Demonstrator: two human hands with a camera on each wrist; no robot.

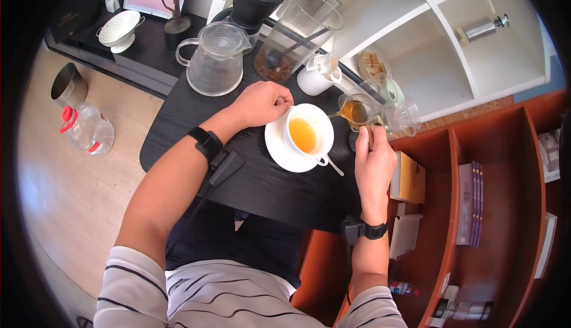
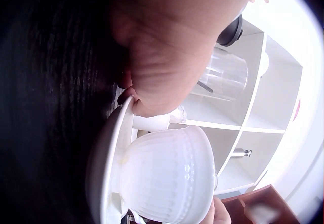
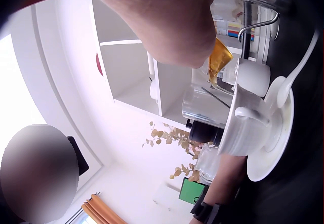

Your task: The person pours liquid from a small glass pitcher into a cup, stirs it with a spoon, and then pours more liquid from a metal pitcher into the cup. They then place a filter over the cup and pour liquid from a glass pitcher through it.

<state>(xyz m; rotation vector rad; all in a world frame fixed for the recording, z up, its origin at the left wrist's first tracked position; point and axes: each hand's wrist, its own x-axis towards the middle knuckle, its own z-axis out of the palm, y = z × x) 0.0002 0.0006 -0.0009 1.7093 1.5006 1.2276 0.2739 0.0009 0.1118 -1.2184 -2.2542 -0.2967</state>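
Note:
A white cup with orange-brown liquid stands on a white saucer, a white spoon lying beside it. The left hand holds the saucer's rim between thumb and fingers; in the left wrist view its fingertips touch the edge. The right hand grips the handle of a small glass pitcher, tilted over the cup's far right side with amber liquid at its lip. Whether a stream falls into the cup I cannot tell.
Behind the cup stand a glass server, a black grinder, a tall clear container and a white canister. Glassware is at the right, beside a red-brown shelf. A bottle stands on the floor.

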